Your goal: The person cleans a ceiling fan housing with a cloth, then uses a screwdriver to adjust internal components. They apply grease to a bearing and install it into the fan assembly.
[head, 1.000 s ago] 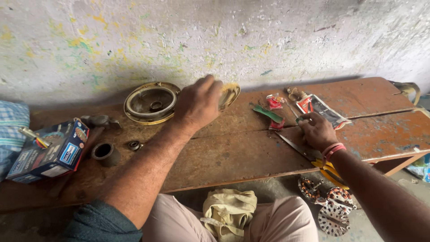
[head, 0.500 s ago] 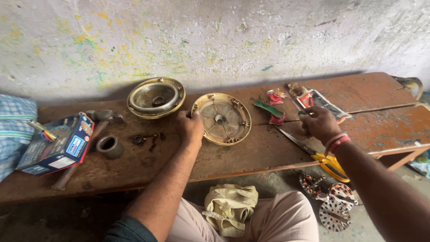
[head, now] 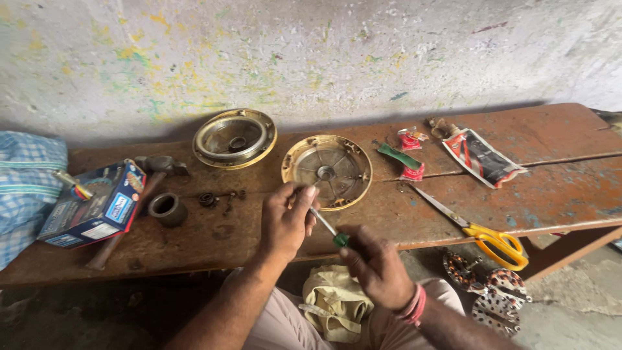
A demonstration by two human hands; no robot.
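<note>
Wooden bench (head: 557, 188), scissors (head: 479, 227), round covers (head: 327, 170)

Both hands hold a green-handled screwdriver (head: 327, 227) just in front of the round metal cover (head: 327, 170) on the counter (head: 551, 188): left hand (head: 285, 223) grips the shaft, right hand (head: 376, 269) the handle. Scissors (head: 479, 233) lie right of the cover.

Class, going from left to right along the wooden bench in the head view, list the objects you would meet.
Blue checked cloth → blue cardboard box → short dark metal ring → round brass-rimmed metal cover → flat round ribbed metal plate → green strip → yellow-handled scissors
</note>
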